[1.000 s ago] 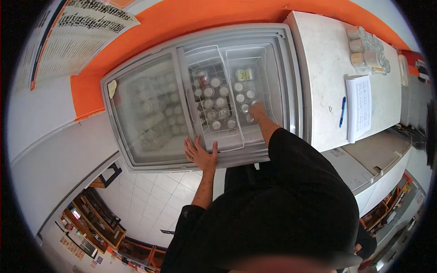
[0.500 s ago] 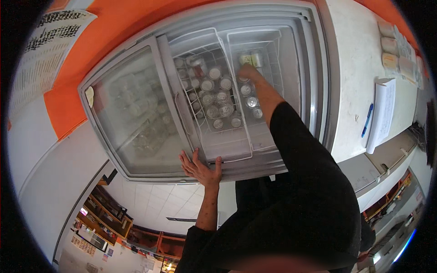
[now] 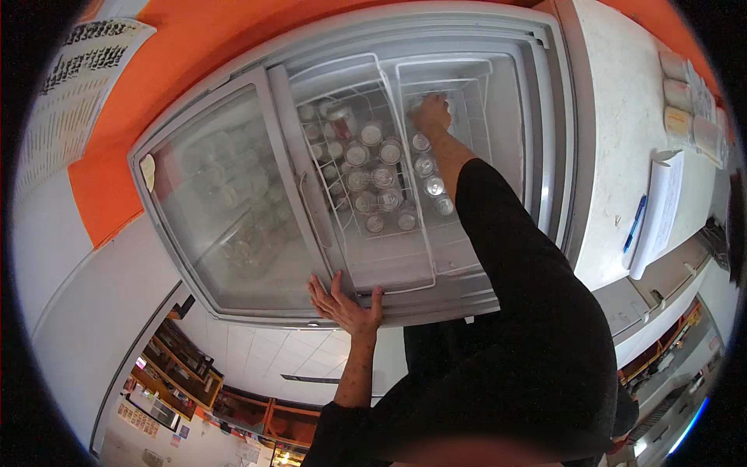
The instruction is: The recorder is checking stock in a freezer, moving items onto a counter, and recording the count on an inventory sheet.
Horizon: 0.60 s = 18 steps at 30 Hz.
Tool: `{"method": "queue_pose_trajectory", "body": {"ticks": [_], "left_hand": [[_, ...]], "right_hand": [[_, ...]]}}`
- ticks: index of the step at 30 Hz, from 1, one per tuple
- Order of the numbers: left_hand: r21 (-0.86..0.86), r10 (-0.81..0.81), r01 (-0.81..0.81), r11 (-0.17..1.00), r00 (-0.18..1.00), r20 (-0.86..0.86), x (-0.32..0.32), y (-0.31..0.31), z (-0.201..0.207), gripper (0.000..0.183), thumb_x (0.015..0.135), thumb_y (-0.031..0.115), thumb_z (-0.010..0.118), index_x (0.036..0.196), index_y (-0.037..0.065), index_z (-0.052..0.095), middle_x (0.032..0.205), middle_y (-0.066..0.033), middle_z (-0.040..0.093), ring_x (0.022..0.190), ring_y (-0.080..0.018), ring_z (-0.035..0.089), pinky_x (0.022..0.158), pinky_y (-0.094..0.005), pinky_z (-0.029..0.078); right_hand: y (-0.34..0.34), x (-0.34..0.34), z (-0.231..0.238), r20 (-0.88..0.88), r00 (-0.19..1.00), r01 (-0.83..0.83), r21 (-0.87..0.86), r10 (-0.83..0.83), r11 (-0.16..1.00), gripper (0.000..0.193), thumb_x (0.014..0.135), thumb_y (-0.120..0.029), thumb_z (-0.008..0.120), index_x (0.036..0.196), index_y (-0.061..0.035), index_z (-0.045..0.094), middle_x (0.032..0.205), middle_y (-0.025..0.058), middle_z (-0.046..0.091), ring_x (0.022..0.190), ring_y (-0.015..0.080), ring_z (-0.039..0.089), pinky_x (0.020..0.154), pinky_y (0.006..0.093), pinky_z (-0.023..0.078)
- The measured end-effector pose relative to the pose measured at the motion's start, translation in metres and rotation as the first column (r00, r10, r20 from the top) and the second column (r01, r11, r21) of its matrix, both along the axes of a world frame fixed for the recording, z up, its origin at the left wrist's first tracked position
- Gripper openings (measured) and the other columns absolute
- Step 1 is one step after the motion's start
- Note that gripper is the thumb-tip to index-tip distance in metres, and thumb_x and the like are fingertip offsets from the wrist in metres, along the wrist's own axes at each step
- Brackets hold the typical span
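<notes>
A chest freezer point(image 3: 373, 313) with a sliding glass lid point(image 3: 226, 194) stands before me, its right part uncovered. My left hand point(image 3: 348, 307) rests with spread fingers on the front edge of the lid's frame, holding nothing. My right hand point(image 3: 433, 115) reaches deep into the right-hand wire basket point(image 3: 465, 78), at its far end. Its fingers are bent and their tips hidden, so I cannot tell what is under them. Several cans point(image 3: 433, 186) stand in a row just nearer than that hand. More cans point(image 3: 381, 177) fill the wire basket point(image 3: 381, 66) beside it.
Frosted goods show dimly beneath the glass. At the right is a white counter point(image 3: 615, 101) with a blue pen point(image 3: 635, 223), an open notebook point(image 3: 660, 210) and several plastic-wrapped packs point(image 3: 678, 121). A printed sheet point(image 3: 85, 101) hangs on the far left wall.
My right hand has shifted slightly farther into the basket and turned. The yellow-green item beside it no longer shows. My left hand keeps its place on the lid frame.
</notes>
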<state>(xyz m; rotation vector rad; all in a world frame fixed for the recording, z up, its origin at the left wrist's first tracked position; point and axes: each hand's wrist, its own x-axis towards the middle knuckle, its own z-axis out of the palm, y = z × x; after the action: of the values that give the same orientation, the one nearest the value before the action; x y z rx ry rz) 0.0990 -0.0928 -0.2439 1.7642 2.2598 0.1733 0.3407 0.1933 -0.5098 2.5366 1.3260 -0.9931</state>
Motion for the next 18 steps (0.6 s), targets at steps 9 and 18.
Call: {"method": "queue_pose_trajectory", "body": {"ticks": [9, 18], "left_hand": [[-0.018, -0.009, 0.009, 1.000, 1.000, -0.018, 0.000, 0.001, 0.008, 0.079, 0.075, 0.062, 0.065, 0.133, 0.013, 0.043, 0.151, -0.0213, 0.021, 0.141, -0.0415, 0.014, 0.108, -0.0630, 0.010], [0.018, -0.021, 0.021, 1.000, 1.000, -0.003, 0.004, 0.006, 0.005, 0.078, 0.075, 0.061, 0.066, 0.133, 0.013, 0.043, 0.150, -0.0211, 0.022, 0.140, -0.0414, 0.016, 0.107, -0.0631, 0.012]], "right_hand": [[-0.004, -0.004, 0.001, -0.040, 0.997, -0.065, -0.060, 0.063, 0.996, 0.072, 0.070, -0.039, 0.076, 0.124, -0.0027, 0.045, 0.116, 0.0202, 0.059, 0.106, 0.0357, 0.061, 0.087, 0.0447, 0.051], [-0.041, 0.003, -0.017, -0.305, 0.952, 0.200, 0.568, -0.022, 0.798, 0.073, 0.066, -0.022, 0.080, 0.123, 0.0008, 0.042, 0.115, 0.0254, 0.057, 0.106, 0.0409, 0.057, 0.088, 0.0451, 0.048]]}}
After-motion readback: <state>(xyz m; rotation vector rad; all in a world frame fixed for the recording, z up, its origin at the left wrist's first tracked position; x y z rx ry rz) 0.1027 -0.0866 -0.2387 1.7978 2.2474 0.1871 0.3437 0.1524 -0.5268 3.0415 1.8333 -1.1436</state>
